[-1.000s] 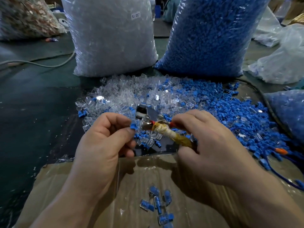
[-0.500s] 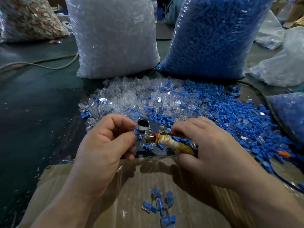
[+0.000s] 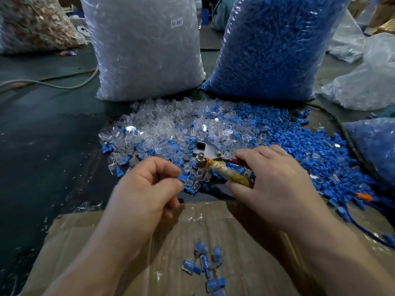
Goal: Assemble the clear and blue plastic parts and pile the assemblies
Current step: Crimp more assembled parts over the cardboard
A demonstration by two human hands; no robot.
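1. The left hand (image 3: 145,189) is pinching a small blue part (image 3: 182,180) between thumb and curled forefinger. The other fingers are folded into the palm. The part is sticking out of the fingertips toward the right, at the near edge of the loose stock. A clear piece is lying just beside it; whether the two are joined cannot be told.

2. The right hand (image 3: 275,184) is gripping a hand tool (image 3: 227,174), with the fingers wrapped over the handle. The tool's long axis is running from lower right to upper left, and its head is pointing toward the left hand. The handle is wearing a rough wrap of yellowed tape. The head (image 3: 204,153) is showing flat grey metal with round studs.

3. The clear parts (image 3: 171,124) are lying in a glossy heap of small, rounded, transparent shells. The blue parts (image 3: 299,144) are spreading out to its right, matte and ribbed. Both kinds are mixing where the heaps meet.

4. The finished assemblies (image 3: 205,265), clear shells with blue cores, are lying in a small cluster on the taped cardboard (image 3: 102,242), below the hands.

5. A bag of clear parts (image 3: 145,52) and a bag of blue parts (image 3: 267,45) are standing upright behind the heaps.
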